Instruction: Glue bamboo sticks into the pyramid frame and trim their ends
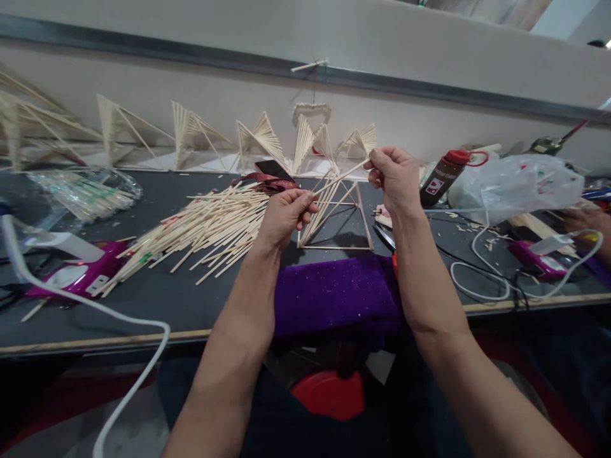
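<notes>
A thin wooden stick [341, 175] slants between my two hands above the table. My left hand [290, 213] pinches its lower left end, and my right hand [390, 172] pinches the upper right end. Just behind and below them stands a frame of glued sticks [371, 219], partly covered by my left hand. To the left of my left hand lies a large loose pile of sticks [214, 222]. A purple cloth [334, 296] is spread at the table edge between my forearms. Scissors [384, 236] lie beside my right wrist, partly hidden.
Several twisted stick models [260, 137] line the wall. A dark bottle with a red cap [442, 178] and a plastic bag [520, 184] stand at right, near another person's hand [589, 222]. White cables and magenta devices [79, 273] lie on both sides.
</notes>
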{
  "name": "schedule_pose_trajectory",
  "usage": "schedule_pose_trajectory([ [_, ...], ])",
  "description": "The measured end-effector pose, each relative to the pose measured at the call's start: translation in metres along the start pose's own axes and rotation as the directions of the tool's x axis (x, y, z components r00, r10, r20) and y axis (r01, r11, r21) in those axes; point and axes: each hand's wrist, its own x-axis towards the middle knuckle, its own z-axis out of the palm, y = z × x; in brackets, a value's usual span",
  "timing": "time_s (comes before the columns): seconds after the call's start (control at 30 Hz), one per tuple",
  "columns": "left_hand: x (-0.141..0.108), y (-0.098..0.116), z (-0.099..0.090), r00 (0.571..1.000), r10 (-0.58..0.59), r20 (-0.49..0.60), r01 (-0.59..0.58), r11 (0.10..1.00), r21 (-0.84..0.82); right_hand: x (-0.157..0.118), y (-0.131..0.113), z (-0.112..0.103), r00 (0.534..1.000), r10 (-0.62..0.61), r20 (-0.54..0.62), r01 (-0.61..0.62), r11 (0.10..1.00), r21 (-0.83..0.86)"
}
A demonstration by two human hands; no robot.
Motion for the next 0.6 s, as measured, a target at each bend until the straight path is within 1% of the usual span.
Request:
schedule_pose_trajectory([
  [0.1, 0.002, -0.002, 0.000, 1.000, -0.008, -0.012, 0.009, 0.999, 0.039, 0.000, 0.002, 0.000, 1.000, -0.016, -0.009, 0.016, 1.000, -0.023],
  [0.2, 0.004, -0.004, -0.004, 0.997, -0.010, -0.077, 0.016, 0.996, 0.084, 0.003, 0.005, -0.003, 1.000, -0.030, -0.001, 0.030, 0.999, -0.015],
  [0.27, 0.005, -0.006, -0.008, 0.992, -0.022, -0.125, 0.043, 0.984, 0.172, 0.007, 0.007, -0.006, 1.000, -0.014, 0.013, 0.014, 1.000, 0.001],
  [0.33, 0.006, -0.009, -0.013, 0.988, -0.066, -0.141, 0.101, 0.961, 0.257, 0.012, 0.009, -0.007, 0.998, 0.038, 0.040, -0.039, 0.999, 0.014],
  [0.4, 0.007, -0.014, -0.017, 0.984, -0.134, -0.113, 0.161, 0.947, 0.277, 0.019, 0.009, -0.007, 0.991, 0.102, 0.082, -0.103, 0.995, 0.012],
  [0.47, 0.008, -0.019, -0.021, 0.981, -0.186, -0.061, 0.196, 0.947, 0.255, 0.025, 0.009, -0.006, 0.983, 0.137, 0.119, -0.137, 0.990, -0.008],
  [0.6, 0.009, -0.026, -0.025, 0.967, -0.249, 0.046, 0.229, 0.938, 0.260, 0.032, 0.010, 0.001, 0.980, 0.133, 0.148, -0.124, 0.990, -0.069],
])
